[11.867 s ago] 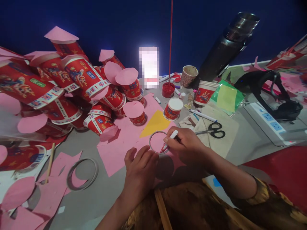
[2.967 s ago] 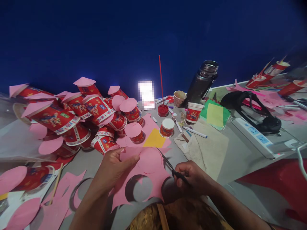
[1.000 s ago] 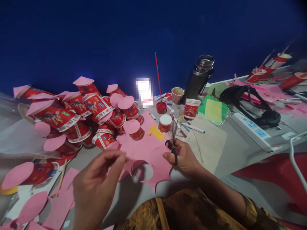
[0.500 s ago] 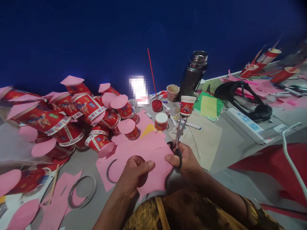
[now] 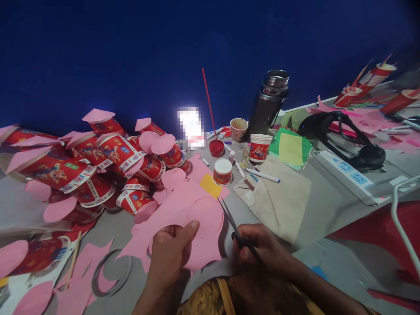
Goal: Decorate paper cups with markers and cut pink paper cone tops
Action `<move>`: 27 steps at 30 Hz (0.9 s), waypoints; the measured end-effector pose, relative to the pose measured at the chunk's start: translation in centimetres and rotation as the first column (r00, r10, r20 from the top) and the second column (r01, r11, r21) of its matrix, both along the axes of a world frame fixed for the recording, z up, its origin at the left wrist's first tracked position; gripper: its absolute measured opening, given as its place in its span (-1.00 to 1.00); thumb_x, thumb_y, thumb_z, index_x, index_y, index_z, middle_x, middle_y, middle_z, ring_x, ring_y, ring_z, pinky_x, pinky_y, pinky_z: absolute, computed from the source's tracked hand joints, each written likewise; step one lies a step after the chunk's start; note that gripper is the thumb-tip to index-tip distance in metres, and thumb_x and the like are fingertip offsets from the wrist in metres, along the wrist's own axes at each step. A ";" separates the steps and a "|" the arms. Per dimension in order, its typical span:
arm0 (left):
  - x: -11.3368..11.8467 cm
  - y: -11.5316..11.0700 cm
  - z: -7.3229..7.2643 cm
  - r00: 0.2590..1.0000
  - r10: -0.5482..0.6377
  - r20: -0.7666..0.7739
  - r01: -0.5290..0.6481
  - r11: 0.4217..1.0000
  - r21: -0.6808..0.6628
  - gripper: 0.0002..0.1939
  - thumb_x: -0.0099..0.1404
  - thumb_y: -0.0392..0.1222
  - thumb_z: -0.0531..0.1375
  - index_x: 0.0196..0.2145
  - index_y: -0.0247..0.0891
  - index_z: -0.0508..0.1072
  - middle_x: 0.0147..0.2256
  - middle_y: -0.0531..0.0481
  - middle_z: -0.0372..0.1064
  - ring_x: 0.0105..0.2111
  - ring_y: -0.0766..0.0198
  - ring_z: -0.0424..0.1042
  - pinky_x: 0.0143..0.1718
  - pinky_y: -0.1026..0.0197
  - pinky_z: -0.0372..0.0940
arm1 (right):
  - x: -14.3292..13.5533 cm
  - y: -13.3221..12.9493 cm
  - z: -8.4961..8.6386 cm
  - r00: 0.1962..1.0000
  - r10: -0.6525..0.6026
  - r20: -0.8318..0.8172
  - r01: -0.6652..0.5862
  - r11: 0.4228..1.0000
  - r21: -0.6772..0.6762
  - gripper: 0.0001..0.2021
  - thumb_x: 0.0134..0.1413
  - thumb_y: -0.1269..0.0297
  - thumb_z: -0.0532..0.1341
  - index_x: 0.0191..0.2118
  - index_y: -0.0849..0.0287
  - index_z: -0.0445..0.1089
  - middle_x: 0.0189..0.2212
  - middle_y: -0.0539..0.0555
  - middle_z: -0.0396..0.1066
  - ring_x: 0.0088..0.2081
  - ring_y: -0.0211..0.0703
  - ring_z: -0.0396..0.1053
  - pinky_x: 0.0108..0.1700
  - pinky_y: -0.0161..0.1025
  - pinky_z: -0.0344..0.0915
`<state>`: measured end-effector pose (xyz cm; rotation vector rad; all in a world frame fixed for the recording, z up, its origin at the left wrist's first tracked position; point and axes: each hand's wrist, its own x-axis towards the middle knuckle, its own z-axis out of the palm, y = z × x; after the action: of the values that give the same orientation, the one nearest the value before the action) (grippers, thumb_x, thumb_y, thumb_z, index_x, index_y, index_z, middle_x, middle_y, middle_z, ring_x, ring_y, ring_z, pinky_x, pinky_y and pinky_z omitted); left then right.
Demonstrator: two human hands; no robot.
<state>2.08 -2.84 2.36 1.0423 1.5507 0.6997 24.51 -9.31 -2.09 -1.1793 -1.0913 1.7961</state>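
Note:
My left hand (image 5: 173, 247) pinches a large sheet of pink paper (image 5: 206, 249) between thumb and fingers. A circle is outlined on this sheet, and its edge is cut unevenly. Black-handled scissors (image 5: 231, 216) are gripped in my right hand (image 5: 259, 247), just right of the paper. Their blades point up and away, slightly parted, with the tips near the sheet's right edge. Beyond the paper stands a small upside-down red paper cup (image 5: 222, 172). A yellow paper piece (image 5: 211, 186) lies beside it.
Red paper cups with pink paper tops (image 5: 127, 153) are piled at left. A grey tape ring (image 5: 112, 273) lies near pink scraps. Behind are a red pot with a stick (image 5: 217, 148), stacked cups (image 5: 260, 148) and an open thermos (image 5: 269, 103). A power strip (image 5: 351, 175) lies right.
The scissors have come away from the paper's edge toward the lower right and tilted left. My right hand has let go of the paper, which has shifted left and upward with my left hand.

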 end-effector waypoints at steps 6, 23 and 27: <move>0.9 -0.3 0.4 0.988 0.156 -0.018 -0.157 0.985 -0.067 -0.39 -0.14 0.23 0.49 -0.72 -0.09 0.15 -0.77 0.21 -0.02 -0.72 0.42 -0.05 -0.69 0.27 -0.06 | -0.7 1.0 -0.1 1.000 -0.019 0.014 0.019 0.999 0.043 -0.35 -0.09 -0.42 0.43 -0.48 0.17 0.39 -0.57 -0.05 0.28 -0.50 -0.29 0.12 -0.42 -0.32 0.14; 0.7 -0.7 -0.7 0.968 0.251 0.008 -0.249 0.964 -0.092 -0.42 -0.25 0.14 0.54 -0.70 -0.14 0.21 -0.73 0.23 0.01 -0.65 0.45 -0.07 -0.61 0.29 -0.04 | -1.1 1.4 -0.7 0.996 -0.051 0.078 0.050 0.999 0.019 -0.22 -0.19 -0.59 0.38 -0.51 0.18 0.36 -0.59 -0.08 0.23 -0.52 -0.33 0.08 -0.45 -0.33 0.12; 0.6 -0.6 -0.6 0.977 0.211 -0.012 -0.211 0.973 -0.096 -0.41 -0.22 0.16 0.53 -0.72 -0.14 0.19 -0.74 0.22 0.00 -0.65 0.46 -0.07 -0.60 0.29 -0.05 | -1.2 1.4 -0.7 0.994 -0.054 0.090 0.050 0.997 0.051 -0.29 -0.09 -0.49 0.40 -0.52 0.17 0.36 -0.60 -0.07 0.27 -0.53 -0.33 0.12 -0.46 -0.33 0.11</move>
<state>2.67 -3.47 1.80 0.8135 1.6965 0.7605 23.33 -7.91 -2.76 -1.2593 -1.1398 1.6810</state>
